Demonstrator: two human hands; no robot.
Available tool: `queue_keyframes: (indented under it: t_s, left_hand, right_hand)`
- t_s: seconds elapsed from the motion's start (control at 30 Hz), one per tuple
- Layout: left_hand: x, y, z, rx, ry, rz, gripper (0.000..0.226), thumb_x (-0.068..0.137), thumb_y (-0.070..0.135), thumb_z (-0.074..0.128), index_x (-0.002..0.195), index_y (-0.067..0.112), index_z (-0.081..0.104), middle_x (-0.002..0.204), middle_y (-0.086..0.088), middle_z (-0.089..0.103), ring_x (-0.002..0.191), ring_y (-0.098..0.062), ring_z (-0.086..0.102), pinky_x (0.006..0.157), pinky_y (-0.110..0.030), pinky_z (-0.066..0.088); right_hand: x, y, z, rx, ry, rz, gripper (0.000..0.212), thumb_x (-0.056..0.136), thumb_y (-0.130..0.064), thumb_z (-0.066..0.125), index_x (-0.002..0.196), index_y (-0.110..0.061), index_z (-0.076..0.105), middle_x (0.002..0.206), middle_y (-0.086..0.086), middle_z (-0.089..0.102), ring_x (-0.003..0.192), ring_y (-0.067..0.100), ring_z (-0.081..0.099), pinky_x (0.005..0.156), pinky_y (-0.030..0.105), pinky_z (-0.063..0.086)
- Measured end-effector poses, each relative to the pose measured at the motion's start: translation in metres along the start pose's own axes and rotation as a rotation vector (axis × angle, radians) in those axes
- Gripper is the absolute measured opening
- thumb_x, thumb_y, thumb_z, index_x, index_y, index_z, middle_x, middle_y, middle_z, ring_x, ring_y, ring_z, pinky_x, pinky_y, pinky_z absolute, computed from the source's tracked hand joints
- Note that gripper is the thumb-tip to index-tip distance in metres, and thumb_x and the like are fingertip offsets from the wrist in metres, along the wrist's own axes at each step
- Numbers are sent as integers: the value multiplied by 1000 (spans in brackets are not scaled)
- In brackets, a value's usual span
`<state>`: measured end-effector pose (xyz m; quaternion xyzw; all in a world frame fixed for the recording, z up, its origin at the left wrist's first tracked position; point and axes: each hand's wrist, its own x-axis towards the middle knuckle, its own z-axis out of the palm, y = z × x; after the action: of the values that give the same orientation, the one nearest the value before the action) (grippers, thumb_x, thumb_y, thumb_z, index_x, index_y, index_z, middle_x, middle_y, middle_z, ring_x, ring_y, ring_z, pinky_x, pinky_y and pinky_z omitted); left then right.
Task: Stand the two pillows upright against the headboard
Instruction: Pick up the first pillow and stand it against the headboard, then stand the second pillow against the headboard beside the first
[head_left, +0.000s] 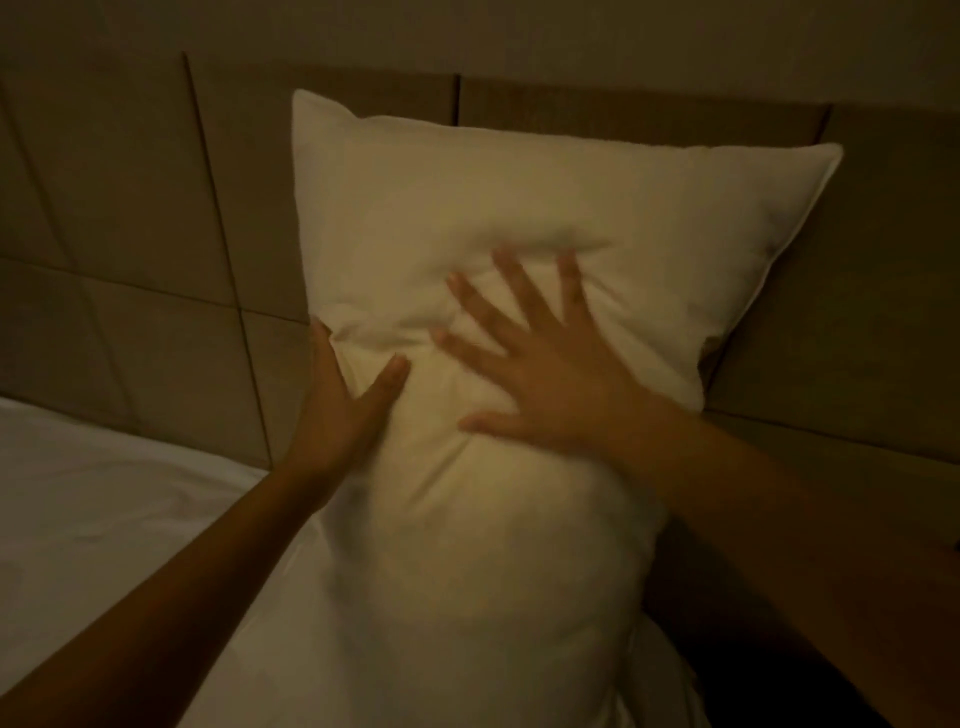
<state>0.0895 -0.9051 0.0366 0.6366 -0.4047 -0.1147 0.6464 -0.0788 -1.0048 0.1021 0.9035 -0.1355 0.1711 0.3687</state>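
— Forearms come in from the bottom edge, both reaching up to the pillow (519, 208). What are the hands doing?

— Left hand (343, 400) cups the pillow's left edge, thumb on the front, fingers wrapped behind out of sight, so it is grasping that side. Right hand (540, 374) lies flat and spread on the pillow's front, released, fingers splayed, pressing in; creases fan out from it.

— Why that way?

— My guess: the left steadies the edge so the pillow doesn't slide sideways, while the right pushes the filling back so it stays upright.

— Where is the pillow?

— Standing, leaning back on the padded headboard (130, 208), its top corners above the panel seam.

— The second pillow?

— A white bulk (457, 597) sits directly below the pillow; whether it is the other pillow I cannot tell. White sheet (93, 509) lies to the pillow's lower left. Nothing blocks the hands.
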Motion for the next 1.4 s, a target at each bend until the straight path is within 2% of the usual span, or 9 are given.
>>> queue_keyframes:
  t_s: [0.17, 0.33, 0.57, 0.67, 0.77, 0.83, 0.97, 1.17, 1.4]
  left_hand:
    - [2, 0, -4, 71, -33, 22, 95, 75, 55, 49, 149, 27, -2, 161, 5, 0, 144, -6, 4, 112, -23, 11]
    - [25, 34, 5, 185, -56, 133, 72, 88, 53, 36, 149, 33, 4, 160, -2, -13, 146, -21, -14, 119, -46, -1]
    - [30, 49, -5, 128, -108, 160, 65, 90, 41, 48, 148, 29, 19, 161, 5, 6, 147, -14, -10, 120, -46, -1]
    - [11, 63, -16, 67, -108, 212, 58, 89, 35, 54, 142, 34, 31, 156, 10, 25, 143, -5, 17, 115, -25, 21]
    - [-7, 75, -32, 52, -119, 205, 37, 87, 31, 58, 121, 39, 47, 129, 21, 49, 115, 12, 44, 94, -4, 36]
    - [-24, 71, -53, 39, -93, 109, 32, 86, 26, 60, 115, 36, 51, 116, 19, 54, 104, 9, 50, 90, -6, 41]
    - [-71, 51, -115, 96, 82, -75, 35, 81, 34, 66, 114, 31, 58, 117, 7, 62, 110, -7, 58, 91, -18, 44]
    - [-137, 72, -255, 262, 410, -166, 44, 82, 40, 61, 122, 21, 59, 123, 4, 61, 116, -11, 55, 96, -29, 44]
    - [-223, 118, -400, 431, 648, -202, 45, 82, 45, 59, 122, 25, 57, 124, 5, 58, 117, -13, 53, 90, -26, 41]
  right_hand:
    - [21, 67, -13, -44, -118, 317, 88, 70, -80, 16, 143, -39, -8, 158, 0, -15, 142, 38, -19, 103, 69, -15]
    - [10, 38, -18, 33, -47, 381, 80, 78, -73, 17, 144, -35, -9, 158, 3, -14, 142, 36, -18, 107, 69, -9]
    - [-10, 44, -13, 123, -120, 537, 87, 71, -79, 18, 142, -39, -14, 158, 0, -18, 141, 35, -22, 107, 69, -8]
    - [-4, 22, -25, 154, -78, 518, 84, 76, -73, 25, 146, -32, 1, 159, 9, -3, 144, 36, -9, 110, 64, -6]
    - [0, -13, -34, 241, 105, 382, 68, 80, -58, 38, 136, -20, 39, 140, 18, 47, 133, 37, 37, 111, 52, 19]
    - [5, -45, -42, 355, 207, 309, 53, 79, -49, 47, 118, -14, 58, 109, 16, 67, 103, 36, 61, 91, 44, 41]
    - [13, -111, -69, 671, 4, 297, 51, 73, -51, 48, 102, -13, 67, 85, 12, 70, 76, 34, 66, 66, 39, 54]
    - [62, -196, -137, 931, -198, 148, 73, 76, -67, 43, 137, -27, 37, 139, 1, 48, 125, 24, 44, 102, 38, 36]
    - [115, -313, -239, 1252, -223, -30, 78, 74, -66, 50, 140, -30, 30, 146, -1, 38, 131, 22, 38, 108, 41, 36]
